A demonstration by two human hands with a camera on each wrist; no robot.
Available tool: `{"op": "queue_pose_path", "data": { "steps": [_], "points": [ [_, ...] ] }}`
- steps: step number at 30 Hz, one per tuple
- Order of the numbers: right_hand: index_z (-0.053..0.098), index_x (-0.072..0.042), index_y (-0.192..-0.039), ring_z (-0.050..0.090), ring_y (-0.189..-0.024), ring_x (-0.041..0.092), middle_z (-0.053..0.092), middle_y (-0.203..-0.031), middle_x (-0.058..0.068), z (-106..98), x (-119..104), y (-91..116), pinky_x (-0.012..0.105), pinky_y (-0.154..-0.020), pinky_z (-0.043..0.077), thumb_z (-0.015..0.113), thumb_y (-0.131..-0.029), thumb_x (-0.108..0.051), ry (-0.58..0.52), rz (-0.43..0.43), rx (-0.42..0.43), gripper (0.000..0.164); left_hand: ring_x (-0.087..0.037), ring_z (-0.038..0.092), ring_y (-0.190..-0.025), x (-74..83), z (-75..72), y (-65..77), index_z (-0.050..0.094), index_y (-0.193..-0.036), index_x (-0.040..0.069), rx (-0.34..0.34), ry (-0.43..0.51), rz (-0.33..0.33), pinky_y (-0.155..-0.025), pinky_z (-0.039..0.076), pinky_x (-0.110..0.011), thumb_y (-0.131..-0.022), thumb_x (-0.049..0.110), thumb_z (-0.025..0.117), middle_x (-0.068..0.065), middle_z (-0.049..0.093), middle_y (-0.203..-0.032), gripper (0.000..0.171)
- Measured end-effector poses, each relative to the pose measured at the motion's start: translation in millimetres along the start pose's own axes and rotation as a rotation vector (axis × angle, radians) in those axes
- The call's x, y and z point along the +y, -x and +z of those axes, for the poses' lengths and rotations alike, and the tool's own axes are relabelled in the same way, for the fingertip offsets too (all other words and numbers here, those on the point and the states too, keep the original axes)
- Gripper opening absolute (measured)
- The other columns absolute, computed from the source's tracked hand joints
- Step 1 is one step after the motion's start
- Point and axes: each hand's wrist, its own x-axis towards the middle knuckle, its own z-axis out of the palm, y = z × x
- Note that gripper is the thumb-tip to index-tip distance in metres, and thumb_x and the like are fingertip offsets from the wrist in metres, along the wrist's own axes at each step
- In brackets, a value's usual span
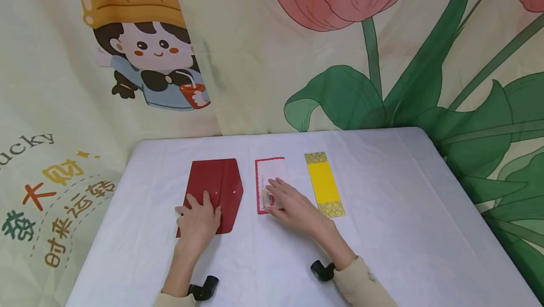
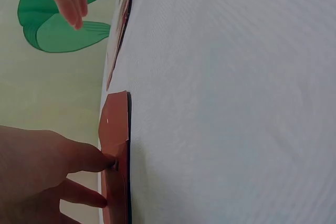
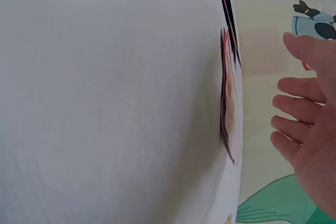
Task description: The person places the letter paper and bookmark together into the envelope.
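A dark red envelope (image 1: 204, 174), its pointed flap turned to the right, lies flat on the left of the table. My left hand (image 1: 199, 222) rests on its lower part with fingers spread, and in the left wrist view the fingertips (image 2: 107, 162) press on the red paper (image 2: 114, 124). To the right lies a pale pink card (image 1: 272, 167) with a red border. Above that card hovers my right hand (image 1: 293, 203), covering its lower right. The right wrist view shows this hand (image 3: 315, 114) with loosely extended fingers, holding nothing, apart from the card (image 3: 231, 114).
A yellow strip (image 1: 325, 182) with gold patterned ends lies right of the card. White cloth (image 1: 391, 231) covers the table, whose back edge meets a printed curtain (image 1: 246, 61). Black wrist cameras (image 1: 204, 289) sit on both forearms.
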Motion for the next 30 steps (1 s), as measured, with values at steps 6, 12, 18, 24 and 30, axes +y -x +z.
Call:
{"op": "queue_pose_path", "data": {
  "steps": [6,12,18,24,30],
  "points": [
    [0.044,-0.013,-0.146,0.032,-0.147,0.019,0.039,-0.155,0.002,2,-8,-5,0.038,-0.112,0.038,0.063,-0.094,-0.037,-0.013,-0.014,-0.017,0.060,-0.075,0.040,-0.105,-0.2,-3.2,1.6,0.039,-0.139,-0.012,-0.004,-0.004,0.001,-0.075,0.050,-0.069,-0.090,0.025,0.061,-0.049,0.034,-0.133,0.066],
    [0.045,-0.010,-0.145,0.035,-0.145,0.022,0.042,-0.153,0.005,7,-15,-14,0.038,-0.113,0.038,0.061,-0.094,-0.038,-0.004,-0.067,-0.031,0.060,-0.075,0.042,-0.104,-0.3,-4.4,0.9,0.040,-0.138,-0.013,0.015,-0.014,0.015,-0.075,0.051,-0.069,-0.090,0.026,0.061,-0.049,0.036,-0.133,0.065],
    [0.044,-0.011,-0.145,0.035,-0.145,0.019,0.040,-0.154,0.004,13,-26,-23,0.035,-0.113,0.038,0.060,-0.095,-0.039,0.040,-0.073,-0.085,0.060,-0.075,0.041,-0.105,-0.9,-3.8,0.8,0.041,-0.137,-0.012,0.008,-0.004,0.007,-0.075,0.050,-0.070,-0.089,0.026,0.062,-0.048,0.036,-0.132,0.065],
    [0.039,-0.011,-0.148,0.032,-0.146,0.020,0.036,-0.156,0.005,22,-40,-34,0.036,-0.115,0.035,0.059,-0.096,-0.038,0.113,-0.094,-0.167,0.063,-0.074,0.042,-0.105,-1.5,-3.4,1.2,0.041,-0.138,-0.011,0.011,-0.008,-0.005,-0.076,0.050,-0.070,-0.087,0.026,0.065,-0.047,0.037,-0.132,0.067],
    [0.038,-0.012,-0.149,0.028,-0.148,0.022,0.033,-0.158,0.005,35,-52,-44,0.033,-0.114,0.036,0.059,-0.095,-0.039,0.189,-0.136,-0.199,0.065,-0.074,0.042,-0.104,-1.1,-2.7,0.8,0.041,-0.138,-0.012,0.004,-0.018,-0.001,-0.075,0.050,-0.069,-0.089,0.027,0.063,-0.048,0.036,-0.133,0.066]
  ]
}}
